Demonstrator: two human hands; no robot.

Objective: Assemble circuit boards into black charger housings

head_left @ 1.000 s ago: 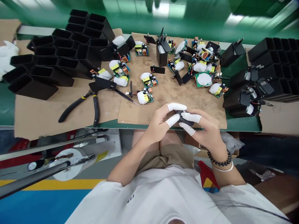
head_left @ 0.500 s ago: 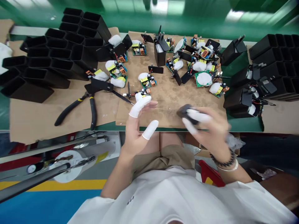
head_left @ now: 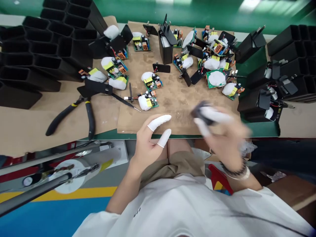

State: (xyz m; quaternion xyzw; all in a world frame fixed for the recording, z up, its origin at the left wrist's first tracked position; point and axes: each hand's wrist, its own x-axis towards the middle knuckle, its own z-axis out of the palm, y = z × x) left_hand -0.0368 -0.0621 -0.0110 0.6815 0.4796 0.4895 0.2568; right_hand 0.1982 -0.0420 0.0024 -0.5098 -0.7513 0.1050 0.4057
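My left hand (head_left: 145, 141) hovers over the front edge of the table, white covers on its thumb and forefinger. Those two digits are apart, with nothing between them. Just beyond it lies a small circuit board (head_left: 149, 100) with a white blob and a yellow part. My right hand (head_left: 225, 135), also with white finger covers, is smeared by motion. Between its thumb and forefinger it grips a black block-shaped part (head_left: 201, 110), too blurred to name exactly. A second circuit board (head_left: 152, 81) sits farther back on the brown cardboard (head_left: 175, 120).
Black-handled pliers (head_left: 91, 120) lie at left, beside stacked hollow black cases (head_left: 45, 64). More circuit boards (head_left: 217, 79) with wired black caps crowd the back right. Black cases with parts inside (head_left: 254, 100) stand at right, near another stack of cases (head_left: 287, 65).
My left hand has drawn back from the near circuit board, its forefinger lower and closer to the thumb. My right hand still holds the black part. The whole view has shifted slightly.
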